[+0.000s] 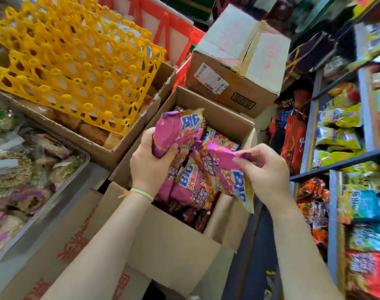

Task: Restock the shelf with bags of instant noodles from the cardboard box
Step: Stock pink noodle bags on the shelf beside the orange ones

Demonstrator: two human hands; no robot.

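Observation:
An open cardboard box (225, 120) stands in the middle, filled with pink and purple noodle bags (189, 187). My left hand (151, 161) grips one pink bag (176, 128) by its lower end, holding it upright over the box. My right hand (264, 169) pinches the top edge of a second pink bag (225, 167), which hangs tilted above the box's right side. The shelf (310, 126) with blue uprights runs along the right, holding yellow, red and blue noodle bags (340, 122).
A stack of yellow plastic egg trays (76, 61) sits in a box at upper left. A taped, closed carton (238, 61) lies behind the open box. A metal tray (76, 176) of wrapped dried noodles is at left. Red crates (174, 29) stand at the back.

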